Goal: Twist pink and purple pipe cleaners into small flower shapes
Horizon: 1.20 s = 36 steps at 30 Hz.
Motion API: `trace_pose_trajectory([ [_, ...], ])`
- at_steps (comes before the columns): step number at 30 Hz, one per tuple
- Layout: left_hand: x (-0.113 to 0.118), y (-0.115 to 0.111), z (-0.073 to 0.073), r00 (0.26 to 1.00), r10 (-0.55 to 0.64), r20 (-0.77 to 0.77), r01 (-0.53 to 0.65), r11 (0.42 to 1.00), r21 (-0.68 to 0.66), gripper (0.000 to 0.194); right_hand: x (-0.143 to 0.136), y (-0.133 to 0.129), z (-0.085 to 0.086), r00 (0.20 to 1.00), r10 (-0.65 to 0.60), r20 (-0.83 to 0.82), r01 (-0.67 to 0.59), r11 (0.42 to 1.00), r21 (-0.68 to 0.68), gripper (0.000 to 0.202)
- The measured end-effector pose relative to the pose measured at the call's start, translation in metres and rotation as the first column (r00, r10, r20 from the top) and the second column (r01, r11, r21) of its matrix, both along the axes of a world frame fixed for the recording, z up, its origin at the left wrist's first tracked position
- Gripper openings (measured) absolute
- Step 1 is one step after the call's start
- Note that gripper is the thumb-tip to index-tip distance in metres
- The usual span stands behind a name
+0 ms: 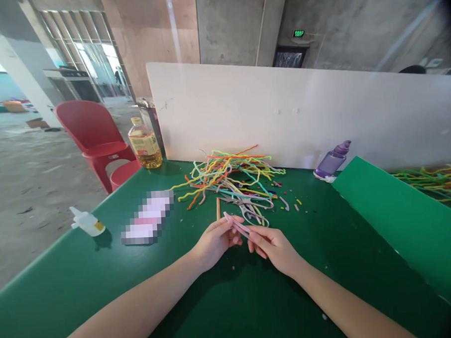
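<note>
Letters (298, 35) spelling EXIT can be read on a green sign (298, 32); the label (144, 144) on the bottle (155, 161) is too small to be read. A thin, pale pink strip (238, 225), seemingly folded, is pinched by the left hand (218, 239) and the right hand (275, 246), above the tabletop (231, 308) near the scissors (245, 204).

A yellow-capped bottle (145, 145) stands upright — red chair (90, 126) nearby

Bent L fingers (223, 226) nr R fingers (260, 241)
</note>
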<state>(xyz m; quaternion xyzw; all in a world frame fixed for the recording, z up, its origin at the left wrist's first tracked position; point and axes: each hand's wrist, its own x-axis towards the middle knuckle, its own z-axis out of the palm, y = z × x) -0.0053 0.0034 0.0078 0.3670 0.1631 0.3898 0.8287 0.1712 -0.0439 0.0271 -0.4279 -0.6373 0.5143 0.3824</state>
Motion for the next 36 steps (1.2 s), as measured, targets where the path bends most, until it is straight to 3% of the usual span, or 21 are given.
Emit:
trace_pose_trajectory([
  [6, 0.001, -0.001, 0.001, 0.999, 0.047, -0.017, -0.046, 0.997, 0.059, 0.028, -0.002, -0.002, -0.001, 0.995, -0.004, 0.102, 0.007, 0.999, -0.033, 0.042],
  [15, 0.001, 0.001, -0.002, 0.985, 0.122, -0.121, -0.103, 0.983, 0.15, 0.029, 0.003, -0.002, -0.002, 0.91, -0.197, 0.365, 0.155, 0.978, 0.142, 0.049],
  [22, 0.002, 0.001, -0.004, 0.936, 0.279, -0.216, -0.226, 0.944, 0.24, 0.028, 0.007, 0.007, -0.007, 0.842, -0.291, 0.454, 0.173, 0.944, 0.282, 0.029],
  [29, 0.001, 0.001, -0.001, 0.907, 0.366, -0.209, -0.313, 0.917, 0.247, 0.029, 0.012, 0.007, -0.007, 0.801, -0.269, 0.535, 0.027, 0.909, 0.416, 0.027],
  [36, 0.0, 0.0, 0.0, 0.894, 0.396, -0.21, -0.347, 0.908, 0.236, 0.029, 0.01, 0.005, -0.009, 0.763, -0.307, 0.568, -0.013, 0.872, 0.489, 0.028],
])
